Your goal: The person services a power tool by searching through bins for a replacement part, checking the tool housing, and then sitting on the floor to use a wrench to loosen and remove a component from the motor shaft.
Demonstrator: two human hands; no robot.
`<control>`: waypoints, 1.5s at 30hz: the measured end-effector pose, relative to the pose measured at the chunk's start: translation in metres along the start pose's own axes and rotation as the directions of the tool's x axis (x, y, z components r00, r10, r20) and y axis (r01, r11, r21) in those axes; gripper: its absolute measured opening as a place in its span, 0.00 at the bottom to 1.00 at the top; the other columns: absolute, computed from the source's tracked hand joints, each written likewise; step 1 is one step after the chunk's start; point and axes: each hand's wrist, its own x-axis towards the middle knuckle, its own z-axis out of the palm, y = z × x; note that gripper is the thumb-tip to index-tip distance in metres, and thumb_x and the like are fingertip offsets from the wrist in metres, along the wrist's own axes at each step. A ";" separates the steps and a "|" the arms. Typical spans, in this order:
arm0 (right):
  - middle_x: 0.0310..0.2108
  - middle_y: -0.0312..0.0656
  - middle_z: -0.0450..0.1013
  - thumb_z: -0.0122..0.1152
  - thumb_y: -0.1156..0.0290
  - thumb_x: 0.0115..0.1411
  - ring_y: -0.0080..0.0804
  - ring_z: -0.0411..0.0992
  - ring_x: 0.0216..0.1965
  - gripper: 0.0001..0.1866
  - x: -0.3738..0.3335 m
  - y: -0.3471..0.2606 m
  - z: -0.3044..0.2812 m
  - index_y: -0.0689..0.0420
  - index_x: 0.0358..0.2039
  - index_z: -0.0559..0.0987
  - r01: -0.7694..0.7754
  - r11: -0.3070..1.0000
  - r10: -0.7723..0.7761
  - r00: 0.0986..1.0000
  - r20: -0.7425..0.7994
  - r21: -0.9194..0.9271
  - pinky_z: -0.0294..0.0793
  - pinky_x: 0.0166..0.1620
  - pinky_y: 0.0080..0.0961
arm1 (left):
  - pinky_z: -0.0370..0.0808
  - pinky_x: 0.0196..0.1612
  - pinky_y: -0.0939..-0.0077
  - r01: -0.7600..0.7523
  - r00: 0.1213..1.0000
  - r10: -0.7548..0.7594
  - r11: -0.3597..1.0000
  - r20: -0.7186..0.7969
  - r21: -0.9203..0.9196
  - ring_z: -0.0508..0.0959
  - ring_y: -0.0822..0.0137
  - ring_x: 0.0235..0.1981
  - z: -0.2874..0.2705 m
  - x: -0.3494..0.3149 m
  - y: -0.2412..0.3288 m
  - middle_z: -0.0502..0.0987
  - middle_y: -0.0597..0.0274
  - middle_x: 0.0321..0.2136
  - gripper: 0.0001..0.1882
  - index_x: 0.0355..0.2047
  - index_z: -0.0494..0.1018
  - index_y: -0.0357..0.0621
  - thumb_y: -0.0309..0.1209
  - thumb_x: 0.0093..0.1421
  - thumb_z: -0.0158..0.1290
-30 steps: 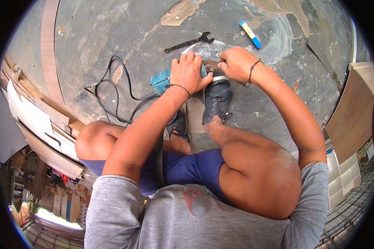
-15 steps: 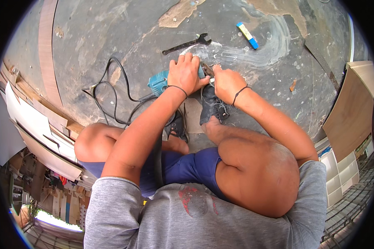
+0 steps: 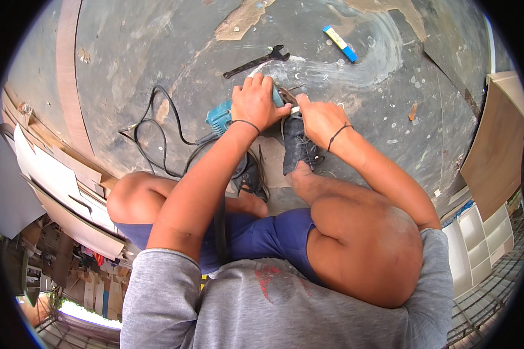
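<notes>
My left hand [image 3: 254,103] is wrapped over a teal corded power tool [image 3: 218,118], pressing it to the floor; the tool's front end is mostly hidden under my fingers. Close beside it, my right hand [image 3: 325,121] is closed, with curled fingers, on a rusty metal hand tool [image 3: 287,96] that looks like pliers. Its jaws sit at the power tool's front end, and a small pale piece [image 3: 295,110] shows by my right fingertips. Just beyond my hands lies a black open-end wrench [image 3: 255,63].
A blue, white and yellow stick-shaped case [image 3: 340,43] lies far right of the wrench. Black cord [image 3: 164,129] loops on the left. My shoes [image 3: 297,142] are right below the hands. Boards lean at the left [image 3: 52,168] and right [image 3: 490,148].
The whole view has shifted slightly. My left hand stays on the power tool, while my right hand has turned a little and more of the rusty jaws shows.
</notes>
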 end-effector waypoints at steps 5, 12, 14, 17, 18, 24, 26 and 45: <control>0.23 0.57 0.74 0.46 0.72 0.57 0.58 0.74 0.28 0.12 -0.011 0.000 0.002 0.62 0.40 0.68 -0.028 0.999 0.030 0.997 -0.069 0.038 0.72 0.31 0.51 | 0.68 0.41 0.65 -0.011 0.999 0.012 0.999 -0.045 0.035 0.72 0.62 0.44 0.003 -0.001 0.004 0.72 0.62 0.38 0.32 0.37 0.72 0.45 0.56 0.39 0.62; 0.32 0.56 0.76 0.51 0.70 0.54 0.53 0.75 0.37 0.11 0.000 -0.012 -0.036 0.62 0.31 0.79 -0.016 1.000 0.016 0.999 -0.036 0.007 0.75 0.40 0.42 | 0.67 0.41 0.64 -0.002 0.999 0.005 0.999 -0.049 0.054 0.72 0.61 0.43 0.002 -0.003 0.004 0.72 0.61 0.37 0.31 0.38 0.73 0.46 0.56 0.41 0.60; 0.32 0.55 0.76 0.51 0.70 0.55 0.52 0.75 0.37 0.11 0.011 0.003 -0.027 0.62 0.32 0.78 0.003 0.998 0.006 0.991 -0.133 0.068 0.74 0.41 0.43 | 0.66 0.41 0.62 0.004 0.998 0.000 0.998 -0.065 0.063 0.72 0.61 0.43 0.003 -0.003 0.005 0.72 0.61 0.38 0.31 0.38 0.73 0.46 0.55 0.41 0.60; 0.32 0.53 0.76 0.52 0.70 0.55 0.51 0.74 0.38 0.10 0.027 0.029 -0.034 0.61 0.33 0.78 0.134 0.958 -0.066 0.964 -0.258 0.254 0.72 0.42 0.44 | 0.66 0.42 0.60 0.046 0.998 -0.042 0.996 -0.056 0.079 0.72 0.59 0.43 0.004 -0.003 0.014 0.72 0.60 0.39 0.31 0.39 0.72 0.46 0.55 0.40 0.60; 0.32 0.52 0.76 0.52 0.69 0.55 0.51 0.74 0.38 0.10 0.030 0.035 -0.039 0.60 0.33 0.79 0.196 0.925 -0.095 0.949 -0.302 0.325 0.72 0.43 0.44 | 0.66 0.42 0.59 0.064 0.997 -0.060 0.994 -0.047 0.085 0.72 0.59 0.43 0.004 -0.003 0.018 0.72 0.60 0.39 0.32 0.39 0.72 0.46 0.55 0.39 0.61; 0.21 0.54 0.74 0.52 0.71 0.55 0.53 0.75 0.27 0.06 -0.010 0.000 -0.021 0.58 0.30 0.75 0.192 0.981 -0.195 0.937 -0.288 -0.039 0.73 0.30 0.47 | 0.67 0.42 0.57 0.156 0.988 -0.156 0.986 -0.010 0.055 0.72 0.57 0.44 0.005 -0.003 0.016 0.72 0.58 0.40 0.32 0.39 0.71 0.45 0.53 0.39 0.61; 0.21 0.53 0.74 0.53 0.70 0.55 0.53 0.74 0.27 0.06 -0.017 0.009 -0.022 0.58 0.31 0.74 0.115 0.993 -0.110 0.952 -0.285 0.004 0.72 0.30 0.47 | 0.68 0.43 0.58 0.139 0.990 -0.139 0.990 -0.014 0.030 0.72 0.56 0.44 0.002 -0.002 0.016 0.72 0.57 0.40 0.32 0.38 0.71 0.44 0.53 0.38 0.62; 0.22 0.53 0.74 0.49 0.70 0.59 0.55 0.73 0.29 0.09 -0.055 0.038 0.046 0.60 0.38 0.68 -0.008 0.979 0.035 0.991 -0.129 0.203 0.71 0.32 0.46 | 0.69 0.43 0.59 0.082 0.997 -0.082 0.997 0.006 -0.010 0.71 0.54 0.45 0.001 -0.001 0.008 0.71 0.56 0.40 0.33 0.38 0.71 0.42 0.53 0.38 0.64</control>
